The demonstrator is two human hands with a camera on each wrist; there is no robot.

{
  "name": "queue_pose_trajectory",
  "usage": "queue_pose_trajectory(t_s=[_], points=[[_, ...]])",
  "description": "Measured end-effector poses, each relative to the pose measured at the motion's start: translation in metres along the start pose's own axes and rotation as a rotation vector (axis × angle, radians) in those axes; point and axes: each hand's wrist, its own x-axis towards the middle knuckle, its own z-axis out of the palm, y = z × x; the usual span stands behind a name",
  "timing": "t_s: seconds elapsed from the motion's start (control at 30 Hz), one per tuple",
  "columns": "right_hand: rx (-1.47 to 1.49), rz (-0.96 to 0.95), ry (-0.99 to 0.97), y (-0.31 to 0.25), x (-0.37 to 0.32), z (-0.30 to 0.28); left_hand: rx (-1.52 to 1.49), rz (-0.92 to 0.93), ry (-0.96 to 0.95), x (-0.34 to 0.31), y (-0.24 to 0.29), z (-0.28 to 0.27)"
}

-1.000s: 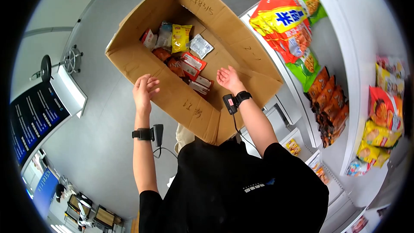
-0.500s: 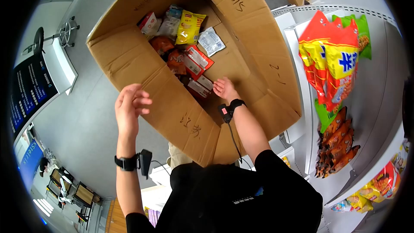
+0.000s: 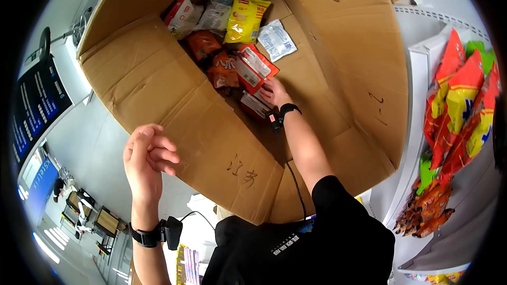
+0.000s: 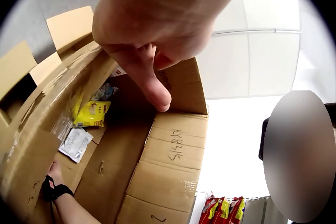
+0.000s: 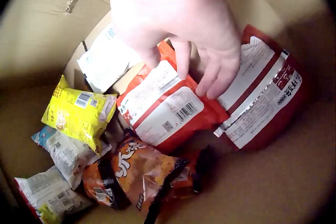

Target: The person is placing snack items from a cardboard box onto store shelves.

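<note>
Reaching into the cardboard box (image 3: 206, 142), your right hand (image 3: 274, 93) rests straight fingers on a red packet (image 5: 163, 111), gripping nothing; your left hand (image 3: 147, 155) hovers outside, loosely curled, empty.

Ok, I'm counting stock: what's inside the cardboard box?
Inside the cardboard box lie a yellow bag, a clear pouch, orange bags and red packets, which the right hand touches. Anything beneath the pile is covered.
</note>
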Motion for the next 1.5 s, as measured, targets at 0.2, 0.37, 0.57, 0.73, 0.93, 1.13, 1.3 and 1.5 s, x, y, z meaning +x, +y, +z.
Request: queue_pose_trajectory(t_s=[0.2, 0.37, 0.57, 0.73, 0.93, 1.13, 1.3, 1.5], points=[[0.121, -0.017, -0.057, 0.005, 0.009, 0.016, -0.022, 0.003, -0.013, 0.0, -0.001, 0.0], [0.196, -0.056, -0.046, -0.002, -0.028, 0.024, -0.031, 0.016, -0.046, -0.003, 0.001, -0.002], [0.137, -0.137, -0.13, -0.02, -0.094, 0.018, -0.066, 0.049, -0.124, -0.005, 0.001, -0.008], [0.118, -0.203, -0.135, -0.027, -0.155, 0.007, -0.125, 0.084, -0.223, -0.008, -0.001, -0.015], [0.284, -0.297, -0.15, -0.015, -0.243, -0.01, -0.148, 0.111, -0.332, -0.006, -0.007, -0.023], [0.403, -0.421, -0.293, 0.014, -0.343, -0.007, -0.174, 0.158, -0.438, -0.001, -0.016, -0.029], [0.416, -0.553, -0.368, 0.04, -0.421, 0.002, -0.085, 0.205, -0.59, 0.004, -0.026, -0.023], [0.388, -0.716, -0.562, 0.054, -0.491, -0.003, 0.257, 0.197, -0.759, -0.033, -0.017, 0.002]])
